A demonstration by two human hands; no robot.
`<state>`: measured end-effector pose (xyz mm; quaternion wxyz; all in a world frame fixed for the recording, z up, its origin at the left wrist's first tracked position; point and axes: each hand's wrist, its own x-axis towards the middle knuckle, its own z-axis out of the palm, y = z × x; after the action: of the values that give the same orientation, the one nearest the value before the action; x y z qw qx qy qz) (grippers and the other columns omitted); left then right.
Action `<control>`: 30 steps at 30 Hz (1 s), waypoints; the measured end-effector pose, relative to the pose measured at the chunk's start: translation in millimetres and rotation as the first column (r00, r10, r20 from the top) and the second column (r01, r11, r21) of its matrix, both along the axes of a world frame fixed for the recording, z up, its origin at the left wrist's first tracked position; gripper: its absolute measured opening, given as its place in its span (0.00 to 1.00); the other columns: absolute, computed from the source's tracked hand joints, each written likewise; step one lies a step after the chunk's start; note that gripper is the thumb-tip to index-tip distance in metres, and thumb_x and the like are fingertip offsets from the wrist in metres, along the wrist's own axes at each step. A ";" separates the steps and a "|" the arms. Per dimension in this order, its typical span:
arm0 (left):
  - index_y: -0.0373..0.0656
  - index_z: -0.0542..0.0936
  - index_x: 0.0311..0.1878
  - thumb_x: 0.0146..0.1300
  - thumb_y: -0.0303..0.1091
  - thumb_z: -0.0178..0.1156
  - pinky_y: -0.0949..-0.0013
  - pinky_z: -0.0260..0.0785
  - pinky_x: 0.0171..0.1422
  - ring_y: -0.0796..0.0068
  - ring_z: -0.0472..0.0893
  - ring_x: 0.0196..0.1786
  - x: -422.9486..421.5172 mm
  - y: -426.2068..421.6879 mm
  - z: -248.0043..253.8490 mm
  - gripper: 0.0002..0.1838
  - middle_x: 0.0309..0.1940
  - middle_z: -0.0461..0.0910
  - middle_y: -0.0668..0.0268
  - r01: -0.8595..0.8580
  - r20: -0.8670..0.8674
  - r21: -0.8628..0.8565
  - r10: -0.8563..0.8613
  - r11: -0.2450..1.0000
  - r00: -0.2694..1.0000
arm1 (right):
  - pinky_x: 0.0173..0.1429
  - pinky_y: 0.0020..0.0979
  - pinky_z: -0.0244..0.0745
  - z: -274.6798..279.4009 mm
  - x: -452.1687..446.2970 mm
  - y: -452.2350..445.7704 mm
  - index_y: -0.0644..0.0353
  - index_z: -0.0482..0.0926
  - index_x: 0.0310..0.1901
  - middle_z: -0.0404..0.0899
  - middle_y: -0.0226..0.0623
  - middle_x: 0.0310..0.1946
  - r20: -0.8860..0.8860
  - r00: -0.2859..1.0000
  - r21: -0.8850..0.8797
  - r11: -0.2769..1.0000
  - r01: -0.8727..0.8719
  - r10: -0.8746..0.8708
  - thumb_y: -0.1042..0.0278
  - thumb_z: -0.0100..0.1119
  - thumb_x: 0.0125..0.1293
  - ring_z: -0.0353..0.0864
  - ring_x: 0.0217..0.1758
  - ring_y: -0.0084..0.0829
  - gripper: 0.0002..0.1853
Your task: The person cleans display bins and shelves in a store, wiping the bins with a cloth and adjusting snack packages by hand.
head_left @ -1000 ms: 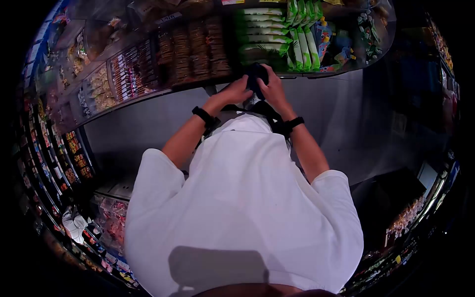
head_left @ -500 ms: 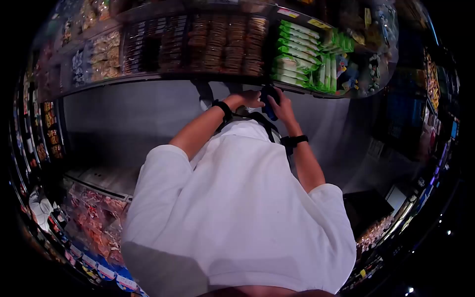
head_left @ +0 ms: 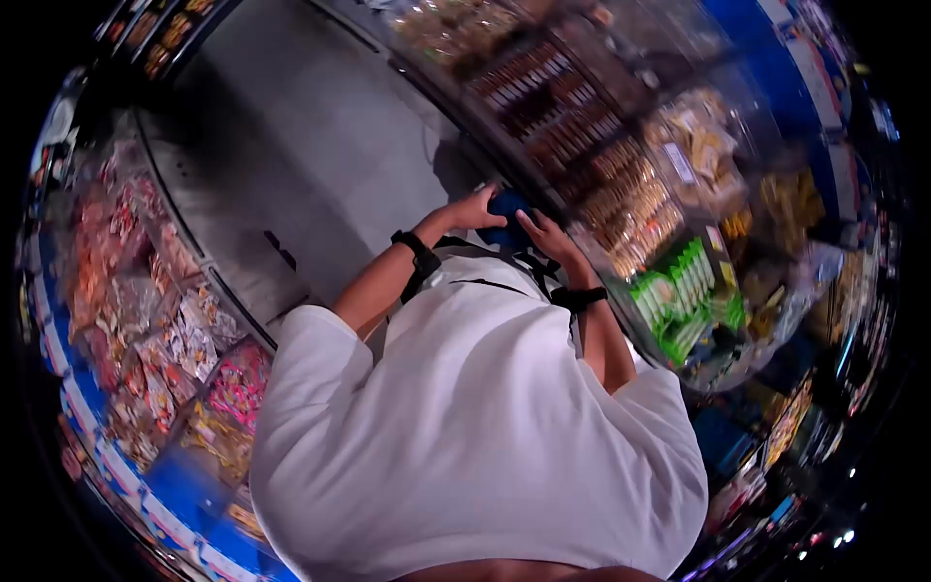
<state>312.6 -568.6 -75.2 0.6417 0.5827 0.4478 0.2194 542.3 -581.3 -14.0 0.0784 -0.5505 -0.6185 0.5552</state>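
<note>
A dark blue object (head_left: 505, 217) is between my hands, in front of my waist; its kind is not clear. My left hand (head_left: 473, 210) is closed on its left side, with the fingertips at its upper edge. From the other side my right hand (head_left: 551, 239) grips it, one digit lying across its front. Black bands circle both wrists, the left band (head_left: 417, 250) and the right band (head_left: 580, 298). Below the hands are dark straps at the front of my white shirt (head_left: 485, 407).
To the right runs a display counter with rows of brown packets (head_left: 621, 209) and green-and-white packets (head_left: 679, 291). Bins of wrapped sweets (head_left: 160, 359) curve along the left. Grey floor (head_left: 291, 145) stretches ahead between them.
My view has turned left, so the counter from ahead now slants down the right side. My left hand has come onto the blue object, which my right hand held before.
</note>
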 end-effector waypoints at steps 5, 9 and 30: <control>0.34 0.65 0.59 0.46 0.65 0.76 0.62 0.70 0.60 0.60 0.76 0.55 -98.1 -78.6 50.1 0.51 0.51 0.76 0.50 -0.297 -0.197 -0.020 0.288 0.955 0.937 | 0.48 0.39 0.76 48.1 -108.7 39.2 0.70 0.76 0.51 0.83 0.53 0.37 0.209 0.894 0.022 0.912 -0.410 0.397 0.38 0.54 0.71 0.82 0.41 0.38 0.33; 0.37 0.64 0.62 0.45 0.62 0.78 0.60 0.69 0.59 0.57 0.77 0.55 -145.0 -156.0 59.0 0.51 0.52 0.77 0.48 -0.518 -0.222 -0.049 0.496 0.854 0.839 | 0.52 0.39 0.75 2.8 -174.9 59.9 0.66 0.75 0.54 0.82 0.51 0.44 0.249 0.527 -0.023 0.549 -0.835 0.812 0.32 0.66 0.59 0.81 0.48 0.42 0.40; 0.47 0.79 0.49 0.49 0.31 0.64 0.50 0.70 0.58 0.48 0.72 0.60 -328.8 -151.6 94.6 0.20 0.58 0.70 0.55 -0.726 -0.476 0.682 0.807 0.089 -0.348 | 0.55 0.47 0.75 64.6 -552.0 140.8 0.62 0.72 0.61 0.78 0.55 0.50 0.275 0.061 0.499 -0.088 -0.862 0.959 0.44 0.64 0.64 0.79 0.52 0.55 0.33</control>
<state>-16.2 -720.1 19.4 -0.0181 0.1607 0.9393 0.3027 -9.7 -440.5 50.6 -0.1150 0.1214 -0.9407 0.2950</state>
